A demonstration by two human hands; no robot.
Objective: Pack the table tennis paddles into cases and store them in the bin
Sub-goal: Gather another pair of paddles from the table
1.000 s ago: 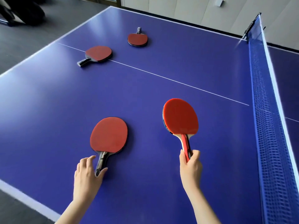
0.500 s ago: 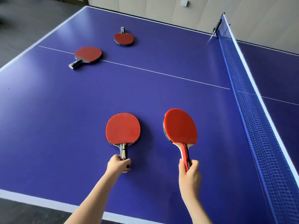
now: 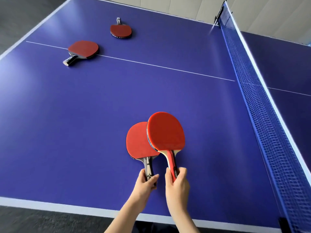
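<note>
My left hand (image 3: 146, 183) grips the dark handle of a red paddle (image 3: 138, 140) held low over the blue table (image 3: 84, 115). My right hand (image 3: 176, 184) grips the red handle of a second red paddle (image 3: 166, 132), whose blade overlaps the right edge of the first. Two more red paddles lie far off on the table: a dark-handled one (image 3: 83, 49) on the white centre line at the left, and another (image 3: 120, 30) beyond it with its handle pointing away. No case or bin is in view.
A blue net (image 3: 262, 105) runs along the right side of the table, clamped to a black post (image 3: 218, 17) at the far end. The table's white near edge (image 3: 67, 206) borders dark floor. A pale wall stands behind.
My left hand has lifted its paddle and carried it to the right. The two blades, apart half a second ago, now overlap. The view has shifted left and closer.
</note>
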